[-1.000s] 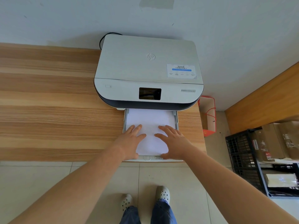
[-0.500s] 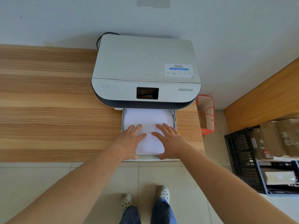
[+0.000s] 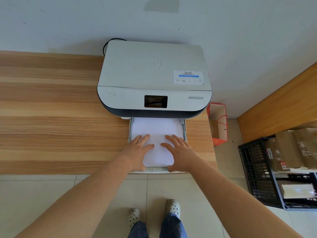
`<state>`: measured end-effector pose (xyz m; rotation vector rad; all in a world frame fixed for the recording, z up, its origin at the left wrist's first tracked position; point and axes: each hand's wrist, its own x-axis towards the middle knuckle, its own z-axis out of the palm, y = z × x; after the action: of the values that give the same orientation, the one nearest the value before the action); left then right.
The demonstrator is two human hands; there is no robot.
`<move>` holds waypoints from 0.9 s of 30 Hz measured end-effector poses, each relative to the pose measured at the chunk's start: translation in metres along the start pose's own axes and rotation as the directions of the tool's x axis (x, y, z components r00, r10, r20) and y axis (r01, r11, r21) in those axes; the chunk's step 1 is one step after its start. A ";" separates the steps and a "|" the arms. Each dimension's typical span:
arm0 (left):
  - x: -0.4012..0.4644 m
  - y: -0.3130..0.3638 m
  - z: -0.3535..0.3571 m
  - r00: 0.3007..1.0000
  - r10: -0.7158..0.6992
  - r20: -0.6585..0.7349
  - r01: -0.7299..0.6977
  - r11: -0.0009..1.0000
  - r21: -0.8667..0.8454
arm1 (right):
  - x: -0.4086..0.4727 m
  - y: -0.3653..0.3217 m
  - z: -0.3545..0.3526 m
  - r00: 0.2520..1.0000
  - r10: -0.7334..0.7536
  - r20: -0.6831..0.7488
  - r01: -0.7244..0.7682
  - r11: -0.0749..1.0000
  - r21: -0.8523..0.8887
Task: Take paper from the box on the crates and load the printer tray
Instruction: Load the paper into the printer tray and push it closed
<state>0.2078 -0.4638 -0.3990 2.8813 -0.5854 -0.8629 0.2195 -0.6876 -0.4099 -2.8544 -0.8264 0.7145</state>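
Your hands lie flat on the paper in the pulled-out printer tray.

The wooden table (image 3: 51, 109) carries the printer (image 3: 154, 79) against the wall, its tray (image 3: 184, 133) drawn out toward you with the white paper (image 3: 154, 127) stacked inside. Black crates (image 3: 253, 170) holding a cardboard box (image 3: 283, 152) sit on the floor to your right. Your left hand (image 3: 137, 152) and right hand (image 3: 180, 152) press down on the sheets, fingers spread, gripping nothing.
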 end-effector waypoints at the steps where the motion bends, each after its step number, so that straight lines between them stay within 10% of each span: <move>1: 0.000 0.000 -0.001 1.000 -0.001 0.001 0.001 1.000 -0.002 | 0.000 0.000 -0.001 1.000 0.001 0.003 -0.001 1.000 0.004; 27: 0.002 -0.011 -0.007 0.999 -0.021 0.026 0.022 0.999 -0.030 | 0.004 0.022 -0.024 0.997 0.057 -0.046 -0.053 0.995 0.079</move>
<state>0.2170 -0.4545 -0.3962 2.8587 -0.5393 -0.9053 0.2440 -0.7030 -0.3951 -2.8234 -0.7000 0.6654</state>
